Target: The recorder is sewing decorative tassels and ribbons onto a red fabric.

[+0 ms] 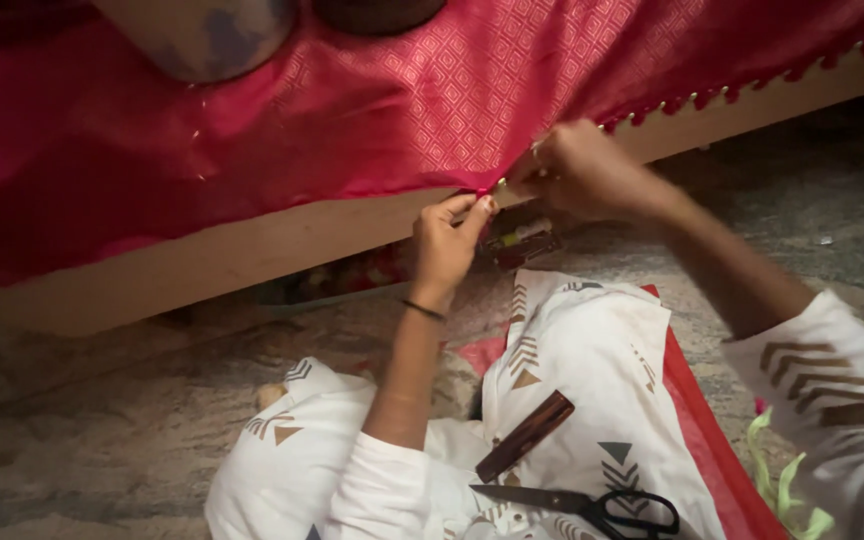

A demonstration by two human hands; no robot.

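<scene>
A pink-red patterned cloth (422,90) with a trim of small beads and tassels hangs over the edge of a low wooden platform (252,250). My left hand (447,240) pinches the cloth's lower edge from below. My right hand (577,170) grips the same edge just to the right, fingers closed on the trim. Whether a needle or thread is between the fingers is too small to tell. On my lap, clothed in white printed fabric (592,370), lie black-handled scissors (592,505) and a dark brown flat stick (525,435).
A small box with coloured items (520,242) sits on the floor under the platform edge, beside other bright bits (352,275). A red cloth (712,450) lies under my right knee. Light green strips (782,480) lie at right. The floor is mottled grey stone (82,430).
</scene>
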